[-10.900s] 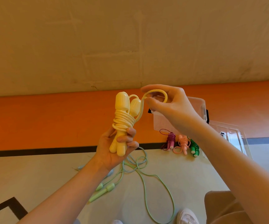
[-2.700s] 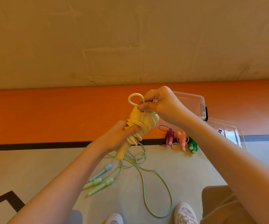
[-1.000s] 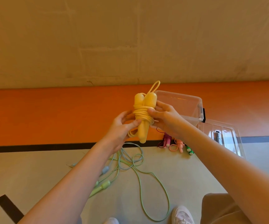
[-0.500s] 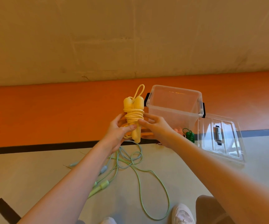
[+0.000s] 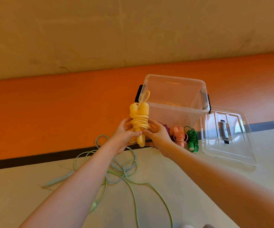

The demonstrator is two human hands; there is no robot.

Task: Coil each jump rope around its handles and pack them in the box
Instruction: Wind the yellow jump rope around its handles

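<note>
Coiled yellow jump rope (image 5: 139, 122) pinched upright mid-frame between left hand (image 5: 124, 134) and right hand (image 5: 158, 137), just left of clear box (image 5: 174, 102).

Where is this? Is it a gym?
Probably a gym or sports hall, though I can't be sure. The floor is painted in an orange zone with a black line, like court markings, and jump ropes such as the yellow one lie about.
</note>
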